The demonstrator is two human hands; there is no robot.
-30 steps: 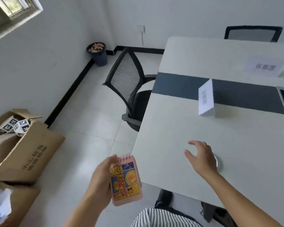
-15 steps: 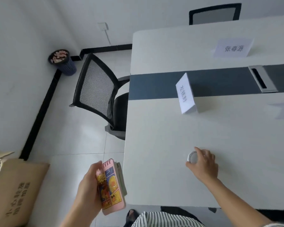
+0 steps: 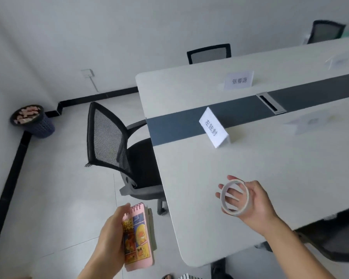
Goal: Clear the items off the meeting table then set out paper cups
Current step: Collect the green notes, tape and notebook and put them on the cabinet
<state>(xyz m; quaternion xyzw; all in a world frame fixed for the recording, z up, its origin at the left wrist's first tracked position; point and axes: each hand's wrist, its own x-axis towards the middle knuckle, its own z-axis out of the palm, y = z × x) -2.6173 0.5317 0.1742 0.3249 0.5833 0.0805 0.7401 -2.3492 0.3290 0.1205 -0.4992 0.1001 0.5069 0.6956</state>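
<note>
My left hand [image 3: 109, 234] holds a pink spiral notepad [image 3: 138, 238] with a cartoon cover, and a second greyish pad sits behind it, off the left edge of the meeting table [image 3: 199, 178]. My right hand [image 3: 254, 202] grips a thin white tape roll [image 3: 234, 197], lifted just above the table's near side. Three folded paper name cards stand on the table: one [image 3: 214, 130] at the dark centre strip, one [image 3: 239, 80] on the far side, one blurred [image 3: 314, 122] at the right. No paper cups are in view.
A black mesh office chair [image 3: 117, 150] stands at the table's left end. A dark waste bin [image 3: 32, 121] full of scraps sits by the wall. Two more chairs [image 3: 209, 54] stand behind the table. A cable slot [image 3: 270, 102] is set in the dark strip.
My right hand has closed on the tape roll that lay on the table and lifted it. The view has swung right, so the cardboard boxes on the floor are out of sight.
</note>
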